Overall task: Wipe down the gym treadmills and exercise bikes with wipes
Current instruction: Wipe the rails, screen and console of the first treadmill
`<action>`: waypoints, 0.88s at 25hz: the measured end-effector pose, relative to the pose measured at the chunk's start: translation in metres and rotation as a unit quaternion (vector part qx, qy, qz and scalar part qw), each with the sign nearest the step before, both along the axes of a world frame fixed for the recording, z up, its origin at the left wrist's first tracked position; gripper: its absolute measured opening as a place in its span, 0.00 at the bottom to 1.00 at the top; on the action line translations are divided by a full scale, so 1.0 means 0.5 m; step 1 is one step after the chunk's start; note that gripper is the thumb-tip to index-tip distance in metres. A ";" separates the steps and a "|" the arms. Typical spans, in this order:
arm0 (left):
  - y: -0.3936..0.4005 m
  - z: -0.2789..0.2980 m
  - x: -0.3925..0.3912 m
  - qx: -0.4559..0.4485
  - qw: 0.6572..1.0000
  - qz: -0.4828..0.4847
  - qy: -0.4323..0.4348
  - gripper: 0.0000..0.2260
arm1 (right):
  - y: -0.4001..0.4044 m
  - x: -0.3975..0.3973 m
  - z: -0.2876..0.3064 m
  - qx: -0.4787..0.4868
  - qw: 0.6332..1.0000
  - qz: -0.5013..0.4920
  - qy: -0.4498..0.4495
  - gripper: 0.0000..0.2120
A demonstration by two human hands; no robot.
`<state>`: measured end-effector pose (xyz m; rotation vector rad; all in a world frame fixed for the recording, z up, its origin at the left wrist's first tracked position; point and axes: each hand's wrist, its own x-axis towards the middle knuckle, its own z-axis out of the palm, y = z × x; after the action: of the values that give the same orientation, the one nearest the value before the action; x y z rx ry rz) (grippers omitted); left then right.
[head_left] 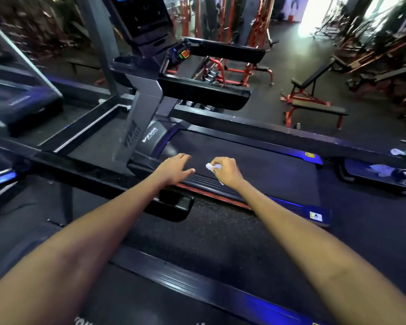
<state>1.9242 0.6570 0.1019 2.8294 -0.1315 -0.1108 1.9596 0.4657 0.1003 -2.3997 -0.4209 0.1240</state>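
left hand (pixel 174 168) bare, no glove or ring | right hand (pixel 226 171) likewise | forearms bare, no sleeves

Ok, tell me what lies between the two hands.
Head view: only bare treadmill belt lies between the left hand and the right hand, which pinches the wipe.
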 end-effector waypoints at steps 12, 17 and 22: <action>-0.022 -0.022 -0.089 0.084 0.933 0.347 -0.043 0.28 | 0.024 0.127 0.018 0.058 0.963 0.259 0.034 0.09; -0.115 -0.056 -0.139 -0.005 0.843 0.538 -0.008 0.30 | 0.029 0.106 -0.004 0.070 0.935 0.342 0.058 0.12; -0.144 -0.068 -0.131 -0.046 0.806 0.586 -0.064 0.28 | 0.039 0.086 -0.030 0.083 0.910 0.393 0.102 0.10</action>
<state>1.8585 0.5851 0.0681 2.2999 1.4890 0.3481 2.0026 0.4853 0.0855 -1.8917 -1.2204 0.6602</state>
